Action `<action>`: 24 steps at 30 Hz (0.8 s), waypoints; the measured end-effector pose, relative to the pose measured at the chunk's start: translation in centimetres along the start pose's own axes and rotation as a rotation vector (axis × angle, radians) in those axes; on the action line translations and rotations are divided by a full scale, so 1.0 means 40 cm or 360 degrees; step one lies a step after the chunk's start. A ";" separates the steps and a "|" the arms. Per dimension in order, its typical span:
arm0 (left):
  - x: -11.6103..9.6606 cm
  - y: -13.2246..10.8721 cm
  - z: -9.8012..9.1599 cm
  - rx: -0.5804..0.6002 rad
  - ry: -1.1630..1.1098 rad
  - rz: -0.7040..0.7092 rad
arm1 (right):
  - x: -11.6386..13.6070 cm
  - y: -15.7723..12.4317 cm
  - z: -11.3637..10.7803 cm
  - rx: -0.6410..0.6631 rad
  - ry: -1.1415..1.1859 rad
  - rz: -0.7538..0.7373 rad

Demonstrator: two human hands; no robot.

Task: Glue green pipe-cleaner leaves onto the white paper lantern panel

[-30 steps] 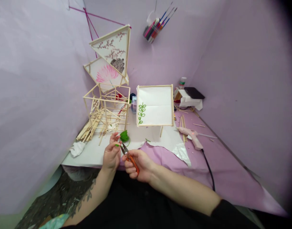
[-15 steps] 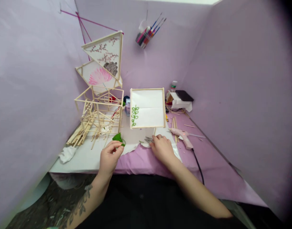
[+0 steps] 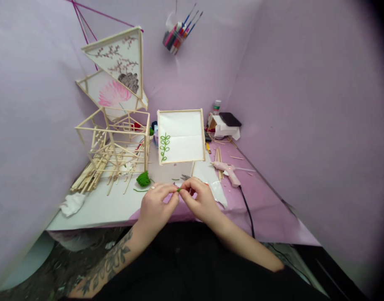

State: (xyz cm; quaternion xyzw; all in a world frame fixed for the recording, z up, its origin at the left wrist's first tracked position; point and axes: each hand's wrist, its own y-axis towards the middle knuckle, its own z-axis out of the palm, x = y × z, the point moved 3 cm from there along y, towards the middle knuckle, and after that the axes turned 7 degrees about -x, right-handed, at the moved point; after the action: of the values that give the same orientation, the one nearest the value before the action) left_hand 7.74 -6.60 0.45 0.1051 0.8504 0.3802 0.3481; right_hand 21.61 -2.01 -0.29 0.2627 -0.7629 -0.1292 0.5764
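My left hand [image 3: 157,205] and my right hand [image 3: 200,200] meet at the table's near edge, fingertips pinched together on a short piece of green yarn [image 3: 178,190]. A small ball of green yarn [image 3: 143,179] lies on the white sheet just left of and beyond my left hand. The scissors [image 3: 186,177] lie on the table just past my right hand, partly hidden by it. Behind them stands a wood-framed white paper panel [image 3: 181,136] with a green leaf sprig [image 3: 164,146] stuck on its left side.
A stick-built frame [image 3: 113,140] and a pile of loose sticks stand at left, with painted paper panels [image 3: 116,69] above. A pink glue gun [image 3: 228,171] with a black cord lies at right. A crumpled tissue [image 3: 72,203] sits at the near left. Pens [image 3: 179,31] hang on the back wall.
My right hand put the scissors down on the table and came back to my left hand. Both hands now pinch the green yarn piece. The view shifted, so everything sits further left.
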 end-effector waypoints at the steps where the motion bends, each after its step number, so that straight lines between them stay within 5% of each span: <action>1: 0.001 0.001 0.000 0.0006 -0.0029 -0.0022 | -0.004 0.001 0.001 0.0001 0.0015 0.0043; 12: 0.031 0.003 0.012 0.0188 -0.0249 -0.0572 | -0.033 0.004 0.012 0.0086 0.0117 0.0366; 24: 0.029 -0.011 0.025 0.0145 -0.0096 -0.0343 | -0.031 -0.005 0.011 0.0083 -0.0026 0.0220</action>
State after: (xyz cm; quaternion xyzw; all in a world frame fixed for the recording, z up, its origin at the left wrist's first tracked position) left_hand 7.61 -5.81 -0.91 0.0402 0.8623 0.2981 0.4074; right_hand 21.50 -1.54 -1.55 0.2232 -0.7870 -0.0711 0.5708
